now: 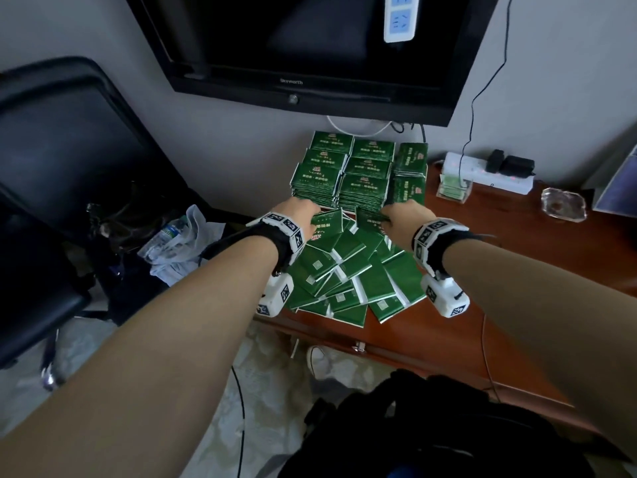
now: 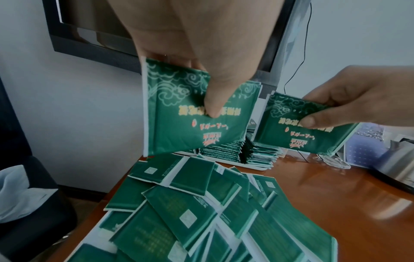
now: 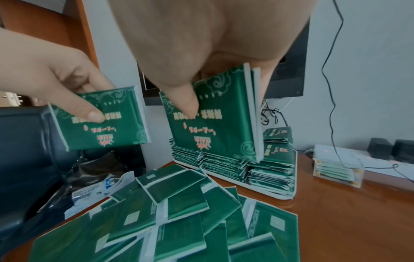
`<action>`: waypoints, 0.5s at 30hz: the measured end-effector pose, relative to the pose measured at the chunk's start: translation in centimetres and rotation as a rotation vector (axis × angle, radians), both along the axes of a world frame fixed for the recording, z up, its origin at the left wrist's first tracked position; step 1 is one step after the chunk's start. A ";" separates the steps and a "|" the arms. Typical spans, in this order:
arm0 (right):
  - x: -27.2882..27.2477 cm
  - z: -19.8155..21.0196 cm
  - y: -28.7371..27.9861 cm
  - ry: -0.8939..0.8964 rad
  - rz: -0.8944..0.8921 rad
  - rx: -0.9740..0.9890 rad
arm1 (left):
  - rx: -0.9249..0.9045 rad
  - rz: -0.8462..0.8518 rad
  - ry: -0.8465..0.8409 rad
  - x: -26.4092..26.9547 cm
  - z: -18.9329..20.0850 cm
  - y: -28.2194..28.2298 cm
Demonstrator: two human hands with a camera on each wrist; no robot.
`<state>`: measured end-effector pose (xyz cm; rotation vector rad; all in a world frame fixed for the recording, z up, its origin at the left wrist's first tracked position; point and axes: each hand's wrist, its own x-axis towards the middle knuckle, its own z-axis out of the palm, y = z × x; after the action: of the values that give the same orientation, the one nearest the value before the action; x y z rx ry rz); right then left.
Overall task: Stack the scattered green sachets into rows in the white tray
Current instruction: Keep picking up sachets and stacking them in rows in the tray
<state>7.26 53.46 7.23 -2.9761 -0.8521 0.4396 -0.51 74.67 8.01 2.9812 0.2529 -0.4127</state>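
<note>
Two hands, left hand (image 2: 190, 44) and right hand (image 3: 212, 53), each pinch green sachets (image 1: 344, 270) between thumb and fingers above the counter (image 1: 517, 270) heap, near the white tray (image 3: 289, 195); light, thin and slick, sachets grip best mid-face.

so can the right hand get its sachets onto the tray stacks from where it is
Probably yes. The right hand pinches its sachets in the air just before the stacks in the white tray, with nothing between; the left hand is off to the side.
</note>
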 end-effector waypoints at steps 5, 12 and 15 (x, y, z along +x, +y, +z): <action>3.1 0.1 3.8 -0.029 -0.048 0.014 | 0.035 -0.043 -0.044 4.0 -0.1 3.4; 9.7 -0.1 7.5 -0.008 -0.126 0.029 | 0.058 -0.119 -0.056 13.3 -0.1 7.4; 12.9 -0.8 8.5 -0.023 -0.141 0.017 | 0.067 -0.171 -0.036 16.9 -0.7 8.4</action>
<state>20.20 61.97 6.39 -3.0055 -0.6384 0.3924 16.37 83.09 7.31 3.0843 0.0077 -0.3740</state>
